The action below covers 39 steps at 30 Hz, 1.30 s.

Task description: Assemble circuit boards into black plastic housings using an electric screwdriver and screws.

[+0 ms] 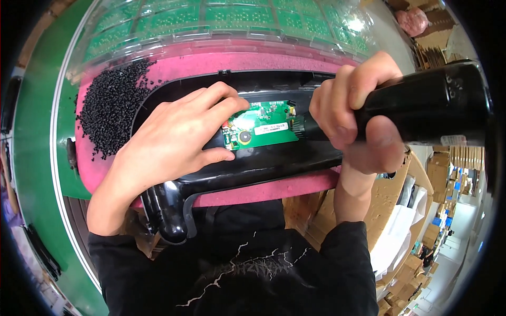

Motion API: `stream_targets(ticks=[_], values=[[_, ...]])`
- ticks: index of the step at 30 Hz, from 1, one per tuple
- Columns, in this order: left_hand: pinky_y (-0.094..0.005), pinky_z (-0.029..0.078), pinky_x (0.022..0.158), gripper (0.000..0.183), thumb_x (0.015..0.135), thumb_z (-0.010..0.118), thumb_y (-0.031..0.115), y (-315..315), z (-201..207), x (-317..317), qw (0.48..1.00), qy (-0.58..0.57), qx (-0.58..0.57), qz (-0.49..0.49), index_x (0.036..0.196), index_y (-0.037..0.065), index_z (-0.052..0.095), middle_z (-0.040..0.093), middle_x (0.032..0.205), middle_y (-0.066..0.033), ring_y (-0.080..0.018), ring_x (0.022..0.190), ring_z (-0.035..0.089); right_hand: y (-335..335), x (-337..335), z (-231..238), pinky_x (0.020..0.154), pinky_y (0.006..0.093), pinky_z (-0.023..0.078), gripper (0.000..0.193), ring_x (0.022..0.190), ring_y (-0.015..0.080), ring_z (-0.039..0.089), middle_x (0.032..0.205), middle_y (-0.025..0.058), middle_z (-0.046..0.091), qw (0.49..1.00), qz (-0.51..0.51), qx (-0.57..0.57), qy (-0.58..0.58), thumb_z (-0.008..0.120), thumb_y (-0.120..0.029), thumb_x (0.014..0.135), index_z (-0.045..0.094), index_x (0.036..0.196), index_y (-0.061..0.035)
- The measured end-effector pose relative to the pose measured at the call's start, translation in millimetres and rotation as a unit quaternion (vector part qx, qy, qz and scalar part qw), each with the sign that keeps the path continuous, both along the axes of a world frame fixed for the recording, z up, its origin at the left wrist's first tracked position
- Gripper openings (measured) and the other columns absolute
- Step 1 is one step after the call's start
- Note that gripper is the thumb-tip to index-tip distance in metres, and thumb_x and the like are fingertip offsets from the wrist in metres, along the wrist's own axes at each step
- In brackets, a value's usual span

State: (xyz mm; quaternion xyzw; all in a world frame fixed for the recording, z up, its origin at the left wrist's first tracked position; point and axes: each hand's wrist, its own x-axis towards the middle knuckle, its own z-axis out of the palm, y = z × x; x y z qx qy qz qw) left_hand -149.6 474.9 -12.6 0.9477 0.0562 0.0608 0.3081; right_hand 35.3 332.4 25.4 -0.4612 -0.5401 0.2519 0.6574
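Observation:
A long black plastic shell (pixel 263 168) lies with its hollow side up on a pink mat. In its hollow sits a green circuit board (pixel 266 121) with a white label and a round dark component. My left hand (pixel 179 126) reaches over the board's left end, thumb on the lower edge and fingers on the upper one. My right hand (pixel 353 116) is closed around the narrow end of a black tapered plastic part (pixel 429 105), raised at the right. Thin wires (pixel 298 128) show between the board's right end and that part; how they join is partly hidden by my fingers.
A heap of small black screws (pixel 113 108) covers the left of the pink mat (pixel 232 198). Behind it stands a clear plastic tray (pixel 211 39) holding several green circuit boards. An open cardboard box (pixel 387 203) with white wrapping is beside me on the right.

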Motion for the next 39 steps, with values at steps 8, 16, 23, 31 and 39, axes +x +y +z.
stream_targets(ticks=[8, 16, 23, 31, 39], values=[[-0.0398, 0.048, 0.090, 0.049, 0.069, 0.080, 0.014, 0.3, 12.4, -1.5, 0.990, -0.138, -0.012, 0.038, 0.113, 0.003, 0.061, 0.058, 0.114, -0.0115, -0.0316, 0.105, 0.059, -3.3, 19.7, 0.4, 0.059, 0.0261, 0.038, 0.045, 0.053, 0.0076, 0.043, 0.065, -0.0037, 0.046, 0.975, -0.011, -0.022, 0.219, 0.059, -0.044, 0.093, 0.049, 0.108, -0.0033], [-0.0429, 0.047, 0.085, 0.021, 0.087, 0.064, 0.014, 24.3, 1.3, -7.4, 0.978, -0.079, 0.131, 0.144, 0.103, 0.001, 0.061, 0.061, 0.099, -0.0171, -0.0371, 0.096, 0.059, 0.6, 58.8, -14.7, 0.099, 0.0657, 0.045, 0.027, 0.117, 0.0294, 0.048, 0.117, 0.0165, 0.048, 0.888, -0.175, 0.100, 0.413, 0.065, -0.014, 0.091, 0.052, 0.107, 0.0025], [-0.0466, 0.047, 0.078, 0.023, 0.083, 0.068, 0.018, 24.7, -16.9, -7.4, 0.979, -0.067, 0.147, 0.127, 0.089, -0.003, 0.063, 0.062, 0.089, -0.0244, -0.0441, 0.089, 0.059, 23.9, 25.3, -28.9, 0.061, 0.0232, 0.052, 0.028, 0.084, 0.0081, 0.056, 0.104, 0.0064, 0.054, 0.866, -0.437, 0.169, -0.176, 0.057, 0.002, 0.087, 0.051, 0.114, -0.0024], [-0.0332, 0.048, 0.083, 0.016, 0.089, 0.058, -0.004, 9.8, 33.2, -95.3, 0.939, -0.262, 0.167, 0.150, 0.104, -0.008, 0.061, 0.062, 0.098, -0.0162, -0.0265, 0.090, 0.060, -42.6, -17.4, 45.2, 0.063, 0.0322, 0.046, 0.031, 0.082, 0.0211, 0.058, 0.096, 0.0018, 0.055, 0.730, -0.305, 0.392, -0.470, 0.064, -0.009, 0.062, 0.057, 0.092, -0.0136], [-0.0350, 0.050, 0.075, 0.020, 0.088, 0.069, 0.019, 59.2, 0.7, -233.2, 0.714, -0.476, -0.052, 0.510, 0.091, -0.001, 0.071, 0.068, 0.095, -0.0104, -0.0210, 0.085, 0.062, -270.2, 67.9, 3.9, 0.081, 0.0389, 0.051, 0.032, 0.089, 0.0322, 0.063, 0.090, 0.0155, 0.061, 0.754, -0.460, -0.273, -0.382, 0.059, -0.008, 0.084, 0.053, 0.114, 0.0012]])
